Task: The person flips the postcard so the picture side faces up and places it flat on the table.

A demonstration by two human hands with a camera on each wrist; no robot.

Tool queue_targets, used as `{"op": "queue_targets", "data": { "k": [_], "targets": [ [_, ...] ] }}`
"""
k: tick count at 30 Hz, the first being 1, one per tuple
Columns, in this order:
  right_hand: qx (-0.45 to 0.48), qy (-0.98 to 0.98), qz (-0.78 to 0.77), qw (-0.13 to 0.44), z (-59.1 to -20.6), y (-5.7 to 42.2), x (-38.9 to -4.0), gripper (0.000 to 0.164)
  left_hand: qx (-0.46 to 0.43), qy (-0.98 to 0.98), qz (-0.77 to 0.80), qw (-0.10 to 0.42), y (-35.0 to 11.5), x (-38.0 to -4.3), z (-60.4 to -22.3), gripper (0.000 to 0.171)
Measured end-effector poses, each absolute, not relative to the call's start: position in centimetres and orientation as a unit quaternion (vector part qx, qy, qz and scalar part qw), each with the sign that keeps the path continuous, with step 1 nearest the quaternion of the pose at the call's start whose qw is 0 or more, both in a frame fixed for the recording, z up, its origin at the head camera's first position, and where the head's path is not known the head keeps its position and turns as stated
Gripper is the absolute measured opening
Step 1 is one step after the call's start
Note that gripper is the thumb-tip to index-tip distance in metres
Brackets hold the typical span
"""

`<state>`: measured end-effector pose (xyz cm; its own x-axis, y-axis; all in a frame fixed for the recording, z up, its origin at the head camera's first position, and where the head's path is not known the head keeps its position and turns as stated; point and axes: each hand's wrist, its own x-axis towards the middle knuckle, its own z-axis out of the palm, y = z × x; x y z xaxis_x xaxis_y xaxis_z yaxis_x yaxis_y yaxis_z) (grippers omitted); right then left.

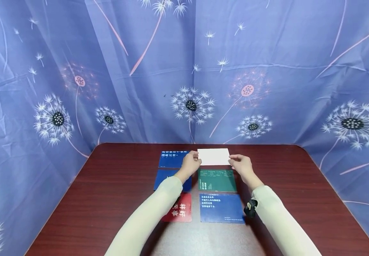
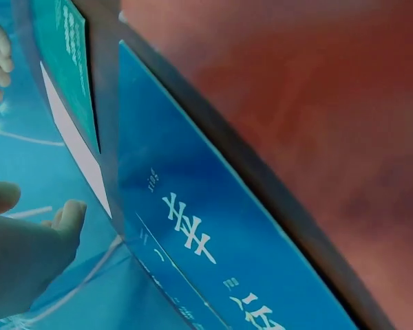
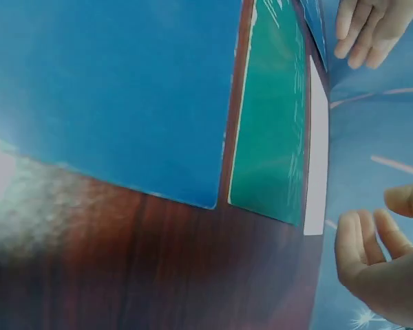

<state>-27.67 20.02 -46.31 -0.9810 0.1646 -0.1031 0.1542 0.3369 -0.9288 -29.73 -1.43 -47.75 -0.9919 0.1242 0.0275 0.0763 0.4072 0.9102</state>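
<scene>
A blank white card lies flat at the back of the right column of cards. My left hand is at its left edge, and my right hand is at its right edge. Thumb and fingers stand apart on the left hand in the left wrist view. In the right wrist view, the right hand likewise has a gap between thumb and fingers, with the white card beyond the fingertips. Just in front of it lies a green card with pale writing.
Nearer in the right column is a blue card. The left column holds a blue card, another blue card and a red card, partly covered by my left arm. A blue dandelion curtain borders the brown table.
</scene>
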Motion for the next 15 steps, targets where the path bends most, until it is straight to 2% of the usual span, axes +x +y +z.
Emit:
{"op": "queue_targets", "data": {
  "k": [7, 15],
  "targets": [
    [-0.12, -0.803, 0.583, 0.039, -47.1, 20.1, -28.9, 0.037, 0.003, 0.798, 0.601, 0.049, -1.2, -30.8, -47.9, 0.047],
    [-0.116, -0.791, 0.601, 0.003, -48.0, 20.3, -29.5, 0.048, -0.024, 0.774, 0.627, 0.082, -0.8, -31.2, -48.2, 0.055]
  ]
}}
